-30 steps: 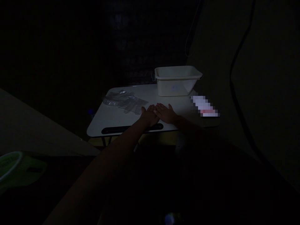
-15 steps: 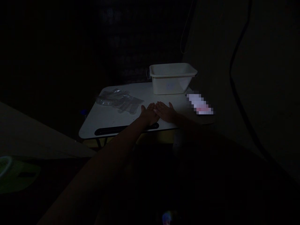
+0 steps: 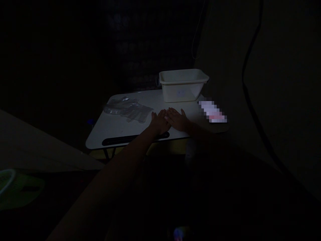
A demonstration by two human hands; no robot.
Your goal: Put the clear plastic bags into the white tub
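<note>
In dim light, my left hand (image 3: pixel 159 122) lies on the near part of a small white folding table (image 3: pixel 120 129), fingers stretched forward. My right hand (image 3: pixel 177 119) is flat beside it, its fingertips meeting those of the left. Neither holds anything. Left of my hands lie crumpled clear plastic bags (image 3: pixel 132 109). Behind them stands a white plastic tub (image 3: pixel 181 92) with sloping sides; its inner floor is hidden. To the right of my right hand is a bright, blurred-out rectangle (image 3: pixel 213 111), perhaps a lit screen.
A black slot (image 3: pixel 120 140) runs along the table's front edge. A green perforated basket (image 3: pixel 22 190) sits low at the left, below a pale slanting panel (image 3: pixel 37 144). A dark cable (image 3: pixel 250 90) hangs down the right wall. The surroundings are very dark.
Both hands keep nearly the same pose on the table. The view has shifted slightly; the bags, tub and bright rectangle stay where they were on the table.
</note>
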